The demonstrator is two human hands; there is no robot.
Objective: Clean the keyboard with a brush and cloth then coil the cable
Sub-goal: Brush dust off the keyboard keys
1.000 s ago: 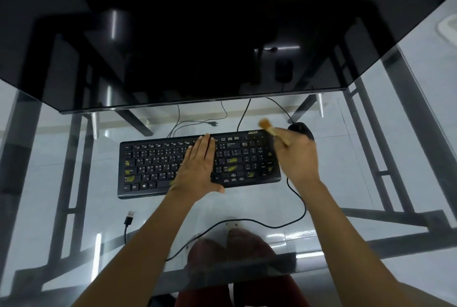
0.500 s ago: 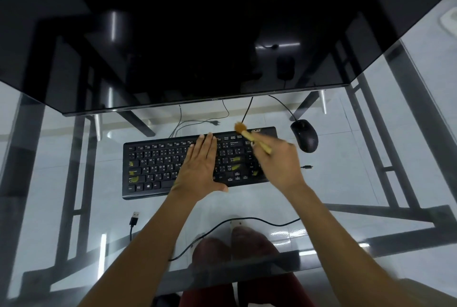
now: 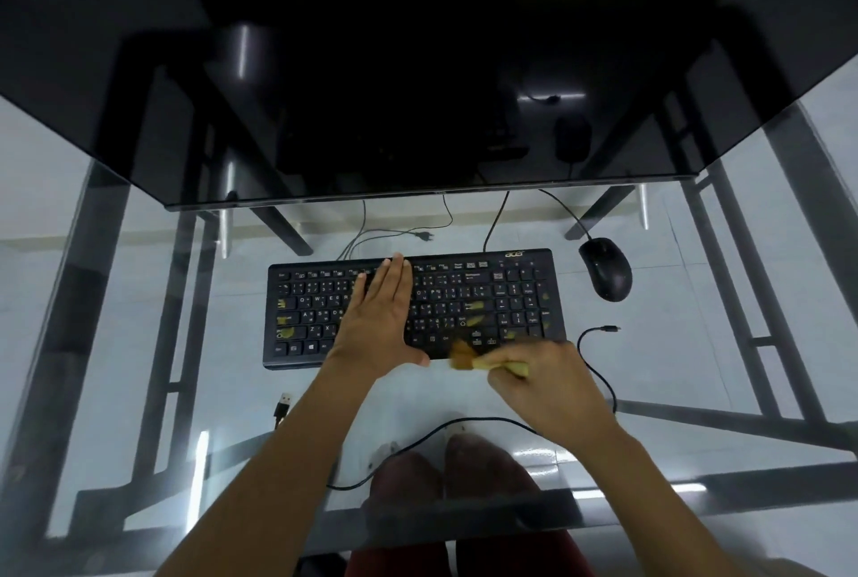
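Note:
A black keyboard [image 3: 464, 298] with yellowish bits on its keys lies on the glass desk [image 3: 139, 344]. My left hand [image 3: 378, 321] rests flat on the middle of the keys, fingers together. My right hand [image 3: 543, 384] grips a small wooden brush [image 3: 469, 358], blurred, whose bristles sit at the keyboard's near edge, right of centre. The keyboard cable [image 3: 599, 372] loops off the right side and runs along the near desk to a USB plug [image 3: 283, 404] at the left. No cloth is in view.
A black mouse [image 3: 606, 267] lies right of the keyboard. A large dark monitor [image 3: 418, 65] overhangs the back of the desk. Thin cables [image 3: 394, 233] trail behind the keyboard. My knees [image 3: 445, 474] show through the glass.
My right hand swept the brush from the keyboard's far edge down across the right keys to its near edge. My left hand stayed flat on the keys.

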